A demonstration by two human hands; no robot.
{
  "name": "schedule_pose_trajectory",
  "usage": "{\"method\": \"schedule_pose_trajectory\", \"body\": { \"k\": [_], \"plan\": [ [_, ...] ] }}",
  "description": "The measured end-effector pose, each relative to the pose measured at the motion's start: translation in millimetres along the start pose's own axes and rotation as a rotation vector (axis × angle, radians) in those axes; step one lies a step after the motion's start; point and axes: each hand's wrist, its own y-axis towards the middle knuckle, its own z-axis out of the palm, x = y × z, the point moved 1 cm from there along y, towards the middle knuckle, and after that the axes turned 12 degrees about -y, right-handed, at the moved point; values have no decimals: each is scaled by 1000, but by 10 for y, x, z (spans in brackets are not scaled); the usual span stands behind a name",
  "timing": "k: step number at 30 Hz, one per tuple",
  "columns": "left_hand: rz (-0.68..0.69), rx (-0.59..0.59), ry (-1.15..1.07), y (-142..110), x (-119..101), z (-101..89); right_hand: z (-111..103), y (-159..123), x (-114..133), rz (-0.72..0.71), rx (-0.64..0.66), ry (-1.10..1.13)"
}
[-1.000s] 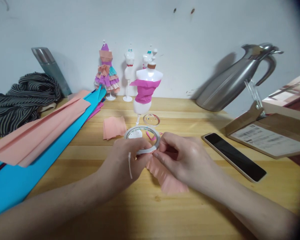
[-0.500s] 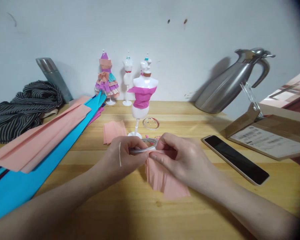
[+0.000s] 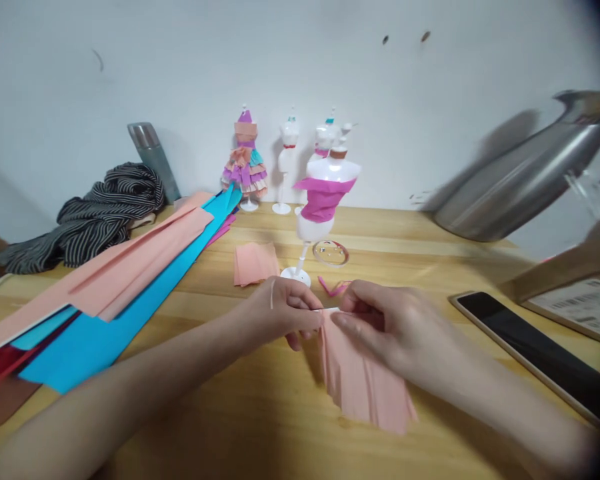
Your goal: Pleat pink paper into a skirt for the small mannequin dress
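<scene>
A pleated piece of peach crepe paper (image 3: pixel 367 387) hangs from between my hands, just above the wooden table. My left hand (image 3: pixel 293 310) pinches its upper left corner between thumb and fingers. On the upper edge, my right hand (image 3: pixel 380 323) is closed with thumb and index finger near a short whitish strip (image 3: pixel 331 310), perhaps tape. Behind my hands stands a white mini dress form (image 3: pixel 317 230) wrapped in magenta paper (image 3: pixel 326 199). A stack of peach paper pieces (image 3: pixel 256 263) lies behind my left hand. Magenta scraps (image 3: pixel 333 288) lie beyond my fingers.
Folded peach paper (image 3: pixel 145 260) and blue paper (image 3: pixel 130 327) spread on the left, near a striped cloth (image 3: pixel 105 217) and a bottle (image 3: pixel 155 160). A dressed mannequin (image 3: pixel 245 160) stands at the wall. Right: a phone (image 3: pixel 525 353), cardboard box (image 3: pixel 540 280), steel jug (image 3: pixel 510 180), clear ring (image 3: pixel 331 252).
The grey-white ring-shaped roll between my hands is no longer visible. My fingers now hold the peach paper's upper edge. The view has swung left, so everything appears farther right.
</scene>
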Motion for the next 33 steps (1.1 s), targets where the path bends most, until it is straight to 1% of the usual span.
{"method": "schedule_pose_trajectory", "body": {
  "k": [3, 6, 10, 14, 18, 23, 26, 30, 33],
  "plan": [
    [-21, 11, -14, 19, 9, -17, 21, 10, -18, -16, 11, 18],
    [-42, 30, -40, 11, -13, -22, -1, 10, 1, -9, 16, 45],
    [-25, 34, -65, -20, -55, -30, -48, 9, 32, 21, 16, 81],
    [-4, 8, -37, -10, -53, -45, -70, 16, 37, 19, 23, 99],
    [-26, -29, 44, 18, -27, -43, -73, 30, 22, 33, 33, 77],
    [2, 11, 93, 26, 35, -41, -87, 41, 10, 37, 51, 97],
    [5, 9, 99, 27, 65, -51, -94, 37, 11, 30, 61, 108],
    [-11, 2, 102, 34, 58, -59, -89, 29, 2, 24, 81, 127],
    [1, 17, 137, 42, 48, -61, -85, 24, -12, 22, 92, 151]
  ]
}}
